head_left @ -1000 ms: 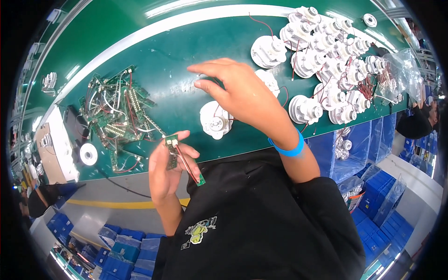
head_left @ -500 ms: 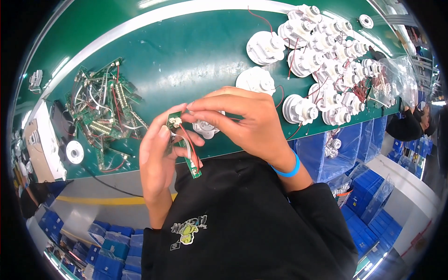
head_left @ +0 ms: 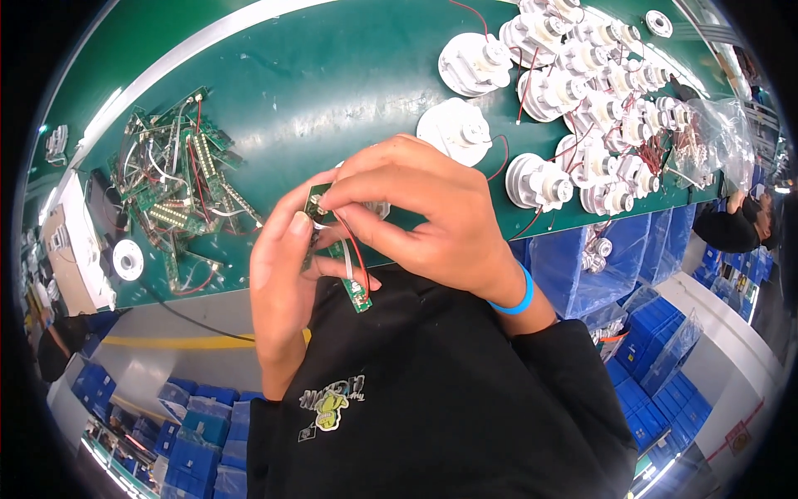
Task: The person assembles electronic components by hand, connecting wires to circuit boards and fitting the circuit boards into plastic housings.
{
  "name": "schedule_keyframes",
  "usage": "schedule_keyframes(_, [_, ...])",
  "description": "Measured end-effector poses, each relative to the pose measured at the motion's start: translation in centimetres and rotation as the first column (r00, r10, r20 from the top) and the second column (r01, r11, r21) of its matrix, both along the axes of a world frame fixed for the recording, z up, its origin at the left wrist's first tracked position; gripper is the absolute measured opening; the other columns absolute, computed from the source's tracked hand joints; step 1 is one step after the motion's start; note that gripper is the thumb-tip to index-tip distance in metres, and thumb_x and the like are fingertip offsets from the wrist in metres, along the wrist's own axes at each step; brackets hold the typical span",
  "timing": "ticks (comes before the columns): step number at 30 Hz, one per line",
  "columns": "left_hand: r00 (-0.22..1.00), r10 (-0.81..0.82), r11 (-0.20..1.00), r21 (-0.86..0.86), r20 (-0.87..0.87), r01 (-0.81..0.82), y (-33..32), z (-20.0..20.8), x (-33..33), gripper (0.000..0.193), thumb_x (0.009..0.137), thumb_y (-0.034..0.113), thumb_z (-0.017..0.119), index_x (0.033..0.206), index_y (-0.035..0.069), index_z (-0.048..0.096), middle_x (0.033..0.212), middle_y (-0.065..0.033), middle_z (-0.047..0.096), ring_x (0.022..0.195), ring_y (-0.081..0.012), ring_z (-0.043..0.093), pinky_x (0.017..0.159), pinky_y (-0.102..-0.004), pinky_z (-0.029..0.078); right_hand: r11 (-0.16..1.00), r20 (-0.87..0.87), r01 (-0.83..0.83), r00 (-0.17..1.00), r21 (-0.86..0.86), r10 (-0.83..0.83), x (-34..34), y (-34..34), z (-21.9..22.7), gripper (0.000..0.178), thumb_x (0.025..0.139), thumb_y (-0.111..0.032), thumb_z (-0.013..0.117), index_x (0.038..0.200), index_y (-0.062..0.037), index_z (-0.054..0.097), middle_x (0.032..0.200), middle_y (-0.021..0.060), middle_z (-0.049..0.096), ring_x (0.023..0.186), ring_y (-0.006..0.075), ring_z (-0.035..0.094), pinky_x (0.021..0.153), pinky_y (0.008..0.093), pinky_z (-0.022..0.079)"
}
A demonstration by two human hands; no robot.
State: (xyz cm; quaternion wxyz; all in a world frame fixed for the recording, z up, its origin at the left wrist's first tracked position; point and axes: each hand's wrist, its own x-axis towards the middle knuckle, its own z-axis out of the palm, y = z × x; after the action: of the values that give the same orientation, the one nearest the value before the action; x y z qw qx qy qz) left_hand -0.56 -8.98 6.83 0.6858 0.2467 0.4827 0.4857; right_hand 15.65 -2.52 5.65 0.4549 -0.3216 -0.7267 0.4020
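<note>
My left hand (head_left: 278,283) pinches the top of a narrow green circuit board (head_left: 314,194) in front of my chest. A red wire (head_left: 354,241) and a white flat cable run down to a green strip (head_left: 359,298) below; whether it is the same board is hidden by my fingers. My right hand (head_left: 445,220), wearing a blue wristband (head_left: 522,293), is closed, its thumb and index finger pressed at the white connector on the board's upper end. What lies between those fingertips cannot be seen. Behind my hands a pale round part (head_left: 378,208) shows in part.
A tangled pile of green circuit boards (head_left: 179,175) lies left on the green table (head_left: 332,75). Many white round motor units (head_left: 540,179) with red wires fill the right side. A white ring (head_left: 128,259) sits at the near left; blue bins (head_left: 553,266) stand beyond the table edge.
My right fingertips have come down and left onto the board's connector. The lower green strip has swung slightly right and up, and the view has shifted a little.
</note>
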Motion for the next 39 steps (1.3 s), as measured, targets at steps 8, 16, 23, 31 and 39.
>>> schedule_keyframes(8, [0.999, -0.015, 0.999, 0.032, -0.050, 0.017, 0.1, 0.2, 0.8, 0.047, 0.104, 0.023, 0.037, 0.137, -0.011, 0.040, 0.132, -0.0236, 0.050, 0.106, -0.0283, 0.063, 0.068, -0.0392, 0.064, 0.939, 0.114, 0.059, 0.988, 0.340, -0.103, -0.1, 0.1, -1.4, 0.026, 0.067, -0.005, 0.074, 0.091, -0.0020, 0.064, 0.088, 0.0071, 0.065, 0.076, 0.0244, 0.062, 0.063, 0.0326, 0.051])
schedule_keyframes(16, [0.966, -0.045, 0.993, 0.096, -0.255, 0.072, -0.1, 0.7, 1.3, 0.052, 0.103, 0.025, 0.037, 0.146, -0.004, 0.032, 0.134, -0.0209, 0.051, 0.106, -0.0235, 0.063, 0.074, -0.0316, 0.060, 0.862, 0.197, 0.088, 0.957, 0.499, -0.211, -0.1, -0.3, -1.3, 0.030, 0.063, -0.008, 0.077, 0.091, -0.0020, 0.066, 0.084, 0.0078, 0.064, 0.071, 0.0235, 0.061, 0.059, 0.0314, 0.050])
schedule_keyframes(23, [0.935, 0.015, 0.989, 0.142, -0.355, 0.038, -0.4, 0.8, 2.4, 0.053, 0.102, 0.019, 0.033, 0.150, -0.001, 0.027, 0.141, -0.0174, 0.048, 0.111, -0.0208, 0.059, 0.081, -0.0274, 0.055, 0.829, 0.174, 0.141, 0.946, 0.541, -0.275, -0.4, -1.0, -1.9, 0.036, 0.062, -0.021, 0.069, 0.089, 0.0020, 0.063, 0.083, 0.0103, 0.058, 0.073, 0.0250, 0.058, 0.060, 0.0332, 0.051])
schedule_keyframes(31, [0.913, 0.031, 0.992, 0.121, -0.407, 0.020, -0.9, 1.3, 2.8, 0.052, 0.101, 0.016, 0.035, 0.149, -0.005, 0.029, 0.136, -0.0182, 0.052, 0.110, -0.0144, 0.057, 0.083, -0.0219, 0.050, 0.819, 0.061, 0.189, 0.963, 0.542, -0.262, -1.1, -0.9, -2.4, 0.029, 0.062, 0.001, 0.076, 0.089, 0.0037, 0.066, 0.078, 0.0106, 0.062, 0.063, 0.0240, 0.059, 0.051, 0.0306, 0.047])
schedule_keyframes(39, [0.946, 0.073, 0.996, 0.075, -0.315, -0.052, -0.3, 0.9, 2.4, 0.053, 0.101, 0.020, 0.036, 0.145, -0.009, 0.032, 0.131, -0.0174, 0.053, 0.102, -0.0174, 0.061, 0.078, -0.0270, 0.052, 0.902, 0.199, 0.081, 0.963, 0.423, -0.180, -1.1, -1.2, -1.7, 0.033, 0.064, -0.005, 0.077, 0.094, 0.0023, 0.066, 0.087, 0.0109, 0.064, 0.076, 0.0267, 0.062, 0.065, 0.0350, 0.052])
